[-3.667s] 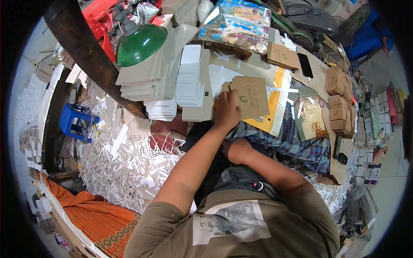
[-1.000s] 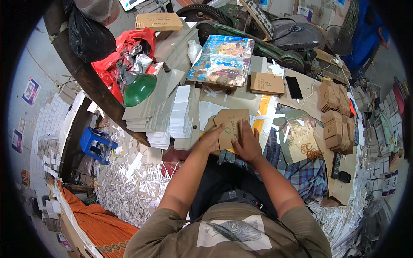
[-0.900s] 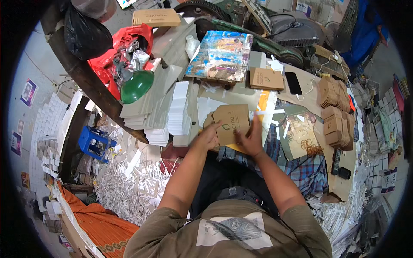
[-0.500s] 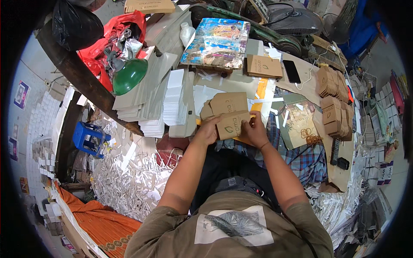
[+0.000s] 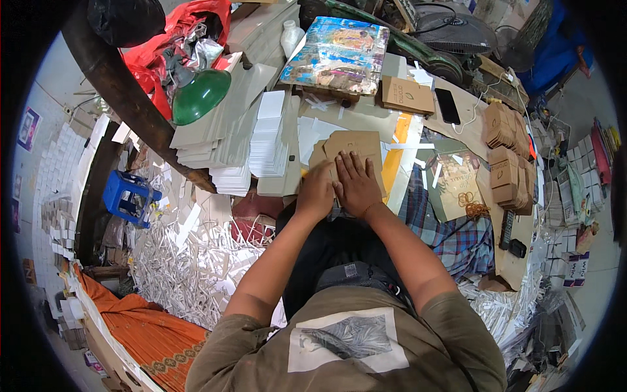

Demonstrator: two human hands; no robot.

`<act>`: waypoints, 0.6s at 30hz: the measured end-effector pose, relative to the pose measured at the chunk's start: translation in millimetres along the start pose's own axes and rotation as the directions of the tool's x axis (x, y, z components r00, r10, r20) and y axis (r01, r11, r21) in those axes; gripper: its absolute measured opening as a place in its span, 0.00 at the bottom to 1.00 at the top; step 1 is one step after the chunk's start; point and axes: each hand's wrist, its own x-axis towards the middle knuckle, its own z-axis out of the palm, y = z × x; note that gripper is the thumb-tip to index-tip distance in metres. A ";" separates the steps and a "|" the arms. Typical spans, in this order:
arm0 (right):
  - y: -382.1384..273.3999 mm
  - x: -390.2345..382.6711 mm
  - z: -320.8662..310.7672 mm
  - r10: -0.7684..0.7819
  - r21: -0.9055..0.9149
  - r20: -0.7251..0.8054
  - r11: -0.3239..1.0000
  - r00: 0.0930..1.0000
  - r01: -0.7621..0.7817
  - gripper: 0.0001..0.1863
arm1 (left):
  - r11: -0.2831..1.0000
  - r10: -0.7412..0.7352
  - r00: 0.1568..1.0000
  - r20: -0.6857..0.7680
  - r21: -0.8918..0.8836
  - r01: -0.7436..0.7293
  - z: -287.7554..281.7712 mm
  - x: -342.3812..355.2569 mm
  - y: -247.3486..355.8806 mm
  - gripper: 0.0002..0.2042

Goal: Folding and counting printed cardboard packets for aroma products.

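Note:
Several flat brown cardboard boxes (image 5: 356, 140) lie in a small overlapping pile on the worktable in front of me. My right hand (image 5: 356, 186) lies flat on the nearest one, fingers stretched and slightly spread, pressing it down. Beside it, thumb to thumb, my left hand (image 5: 317, 189) has its fingers bent together at that box's left edge. The fingertips are partly hidden, and most of the nearest box is covered by both hands.
Tall stacks of white card (image 5: 268, 140) and grey board (image 5: 202, 140) stand on the left, below a green lamp shade (image 5: 202, 97). Bundled brown boxes (image 5: 506, 171), rubber bands (image 5: 475, 206) and a phone (image 5: 447, 106) lie on the right. Paper strips (image 5: 176, 261) cover the floor.
The box that was held up between both hands is now down on the pile. My right hand has moved left and flattened onto it; my left hand has turned inward beside it.

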 end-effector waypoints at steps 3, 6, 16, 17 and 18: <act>3.0 -0.7 3.0 0.024 -0.074 -0.002 0.997 1.000 -0.024 0.38 | 0.949 0.284 0.959 0.017 0.139 -0.283 18.1 -6.8 -9.6 0.28; -11.1 -19.4 5.3 0.067 -0.166 0.022 0.984 0.998 -0.063 0.39 | 0.935 0.294 0.954 0.060 0.189 -0.300 22.7 0.9 -6.6 0.27; -19.4 -114.5 -30.4 0.306 -0.090 0.075 0.950 0.949 -0.299 0.31 | 0.958 0.194 0.972 0.135 0.187 -0.217 21.1 -5.9 -9.9 0.34; -14.1 -111.9 -28.5 0.307 -0.094 0.077 0.950 0.949 -0.299 0.31 | 0.963 0.166 0.975 0.149 0.191 -0.193 20.4 -6.3 -9.4 0.34; -2.9 -110.7 -24.5 0.392 -0.101 0.032 0.916 0.919 -0.387 0.31 | 0.964 0.164 0.975 0.149 0.188 -0.191 20.2 -4.9 -8.7 0.34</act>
